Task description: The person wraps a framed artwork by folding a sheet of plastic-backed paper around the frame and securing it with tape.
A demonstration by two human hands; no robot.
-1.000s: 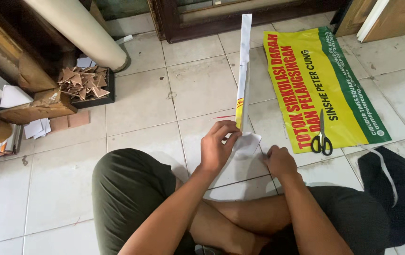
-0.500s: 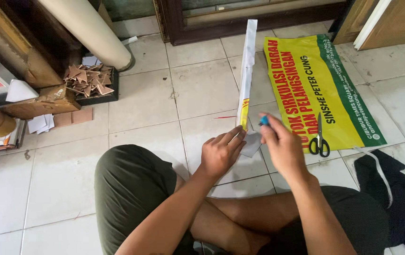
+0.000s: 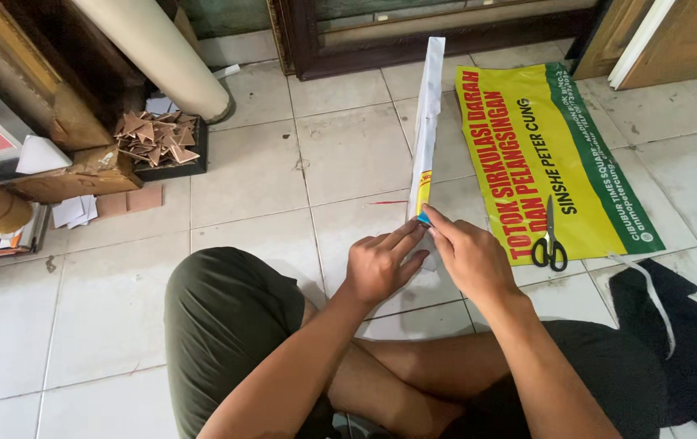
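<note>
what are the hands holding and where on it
Both hands, left hand and right hand, pinch the near end of a long folded white strip lying on the tiled floor.

folded strip (image 3: 427,122) on floor before both hands | banner (image 3: 547,154) right of it | scissors (image 3: 550,244) on banner

I'm sitting cross-legged on a pale tiled floor (image 3: 251,171). In front of me a long folded white strip (image 3: 427,122) runs away across the tiles. To my right a yellow and green banner (image 3: 527,138) lies flat, black-handled scissors (image 3: 550,240) on its near edge. Off left, a black tray of brown cardboard scraps (image 3: 157,140) sits beside a pale roll (image 3: 153,49).
</note>
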